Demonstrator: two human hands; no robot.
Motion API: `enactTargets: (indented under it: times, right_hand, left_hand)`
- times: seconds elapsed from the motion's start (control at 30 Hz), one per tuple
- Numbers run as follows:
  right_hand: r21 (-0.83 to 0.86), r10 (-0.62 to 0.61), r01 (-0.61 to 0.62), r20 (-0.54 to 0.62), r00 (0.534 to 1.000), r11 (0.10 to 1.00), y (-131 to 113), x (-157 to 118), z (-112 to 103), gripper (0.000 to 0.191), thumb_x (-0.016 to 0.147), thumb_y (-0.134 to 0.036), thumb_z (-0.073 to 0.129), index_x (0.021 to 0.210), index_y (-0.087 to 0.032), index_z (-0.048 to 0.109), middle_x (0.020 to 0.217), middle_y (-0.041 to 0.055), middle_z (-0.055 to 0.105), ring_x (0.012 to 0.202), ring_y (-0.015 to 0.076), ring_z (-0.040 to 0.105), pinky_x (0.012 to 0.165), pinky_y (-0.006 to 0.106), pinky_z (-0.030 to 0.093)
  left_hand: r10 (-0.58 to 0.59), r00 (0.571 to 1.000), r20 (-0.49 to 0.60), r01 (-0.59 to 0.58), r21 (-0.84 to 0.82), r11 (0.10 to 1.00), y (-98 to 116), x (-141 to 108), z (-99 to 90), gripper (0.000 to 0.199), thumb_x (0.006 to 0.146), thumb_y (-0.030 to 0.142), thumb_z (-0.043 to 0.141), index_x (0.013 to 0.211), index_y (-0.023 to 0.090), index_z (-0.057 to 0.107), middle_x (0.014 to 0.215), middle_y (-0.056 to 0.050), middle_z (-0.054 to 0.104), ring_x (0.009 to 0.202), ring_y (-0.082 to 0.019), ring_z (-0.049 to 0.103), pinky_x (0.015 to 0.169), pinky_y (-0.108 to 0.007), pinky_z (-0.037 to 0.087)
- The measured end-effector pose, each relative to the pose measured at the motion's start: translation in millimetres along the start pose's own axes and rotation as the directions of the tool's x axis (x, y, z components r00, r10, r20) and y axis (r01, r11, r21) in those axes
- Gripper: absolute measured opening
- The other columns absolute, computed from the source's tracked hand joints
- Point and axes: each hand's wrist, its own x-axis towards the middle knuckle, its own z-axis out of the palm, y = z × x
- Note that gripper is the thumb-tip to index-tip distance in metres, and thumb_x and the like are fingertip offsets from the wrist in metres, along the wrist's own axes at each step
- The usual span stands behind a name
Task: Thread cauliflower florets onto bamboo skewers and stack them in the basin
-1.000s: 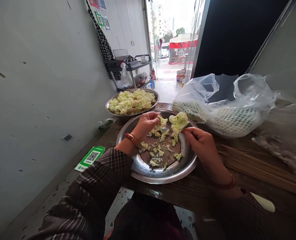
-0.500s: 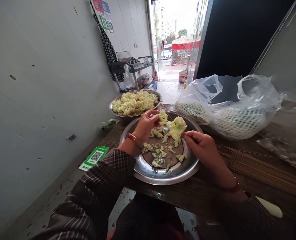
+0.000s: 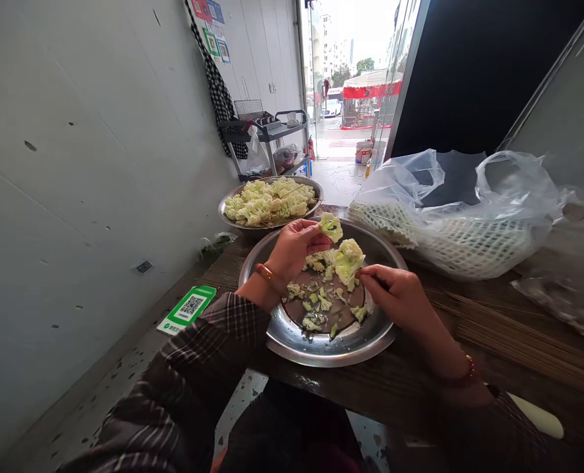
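My left hand point(image 3: 296, 248) pinches a small cauliflower floret point(image 3: 330, 226) by its stem, raised over the far side of a wide metal basin point(image 3: 316, 358). Closed at the basin's right side, my right hand point(image 3: 395, 289) grips a skewer whose stick is mostly hidden, with a larger cauliflower piece point(image 3: 349, 259) at its fingertips. The two pieces are close together but apart. Loose florets and crumbs point(image 3: 324, 302) lie on the wet bottom of the basin.
Behind stands a second metal bowl point(image 3: 230, 220) heaped with cauliflower point(image 3: 272, 200). Clear plastic bags point(image 3: 469, 230) with netted contents sit at the right. Thin wooden sticks point(image 3: 508, 328) and a pale handle point(image 3: 538, 417) lie on the dark table. A green QR card point(image 3: 188, 309) is at left.
My left hand has shifted slightly right with its floret. The larger piece in my right hand has tilted and sunk a little. The view has moved slightly.
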Motion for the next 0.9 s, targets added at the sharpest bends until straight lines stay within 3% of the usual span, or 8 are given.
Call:
enactTargets:
  times: [0.4,0.57,0.9]
  right_hand:
    - [-0.042,0.018,-0.021,-0.067,0.998,0.999,0.3,-1.7,2.5,0.024,0.095,-0.034,0.056,0.087,-0.022,0.076,0.084,0.0031,0.079,0.074,0.021,0.07,0.069,0.03,0.047]
    - [-0.036,-0.045,0.044,-0.031,0.999,0.998,-0.8,-2.1,2.2,0.022,0.095,-0.032,0.057,0.085,-0.023,0.074,0.085,0.0032,0.079,0.075,0.0215,0.071,0.07,0.031,0.047]
    - [-0.068,0.007,-0.011,-0.049,0.999,0.998,0.8,-1.8,3.2,0.026,0.095,-0.034,0.055,0.081,-0.022,0.074,0.083,0.004,0.079,0.073,0.0213,0.07,0.066,0.031,0.045]
  left_hand:
    - [-0.033,0.999,0.004,0.033,0.062,0.998,-0.9,-1.1,1.6,0.022,0.08,0.014,0.073,0.082,0.015,0.052,0.067,-0.003,0.07,0.058,-0.013,0.068,0.059,-0.024,0.055]
    - [0.011,1.0,-0.014,-0.011,0.026,1.0,-3.0,0.3,-0.9,0.028,0.077,0.02,0.077,0.079,0.016,0.049,0.067,-0.003,0.07,0.059,-0.013,0.068,0.063,-0.026,0.057]
    - [0.009,1.0,0.011,-0.009,0.011,1.0,-2.6,-2.9,1.3,0.028,0.078,0.02,0.076,0.077,0.017,0.048,0.067,-0.002,0.069,0.062,-0.013,0.069,0.066,-0.026,0.057]
